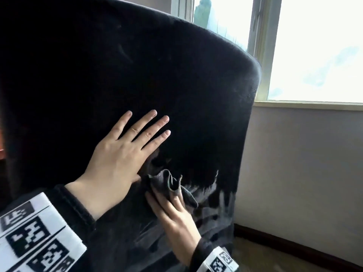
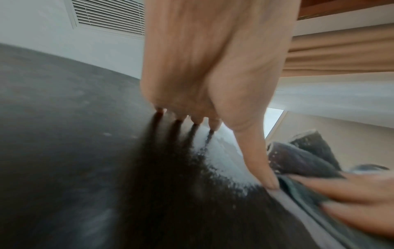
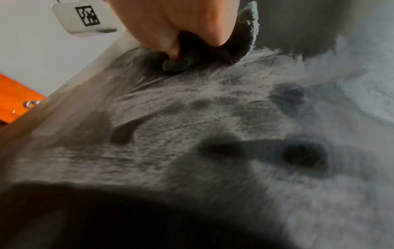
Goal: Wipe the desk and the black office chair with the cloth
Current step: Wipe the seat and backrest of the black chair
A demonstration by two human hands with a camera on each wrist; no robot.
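Observation:
The black office chair's backrest point(image 1: 137, 65) fills most of the head view. My left hand point(image 1: 125, 150) lies flat on it with fingers spread and holds nothing; in the left wrist view the left hand point(image 2: 209, 75) presses the dark surface point(image 2: 64, 118). Just below and to the right, my right hand point(image 1: 172, 216) grips a bunched dark grey cloth point(image 1: 169, 181) and presses it to the lower backrest. In the right wrist view the right hand point(image 3: 175, 25) curls into the cloth point(image 3: 245, 38) above a dusty, streaked grey patch point(image 3: 213, 118). No desk is in view.
A bright window point(image 1: 314, 46) stands behind the chair at the right, with a pale wall point(image 1: 294, 163) and dark skirting point(image 1: 294, 246) below it. Orange-brown wood point(image 3: 15, 96) shows at the left edge. A wall vent point(image 2: 108, 16) and a beige curtain point(image 2: 341, 53) appear in the left wrist view.

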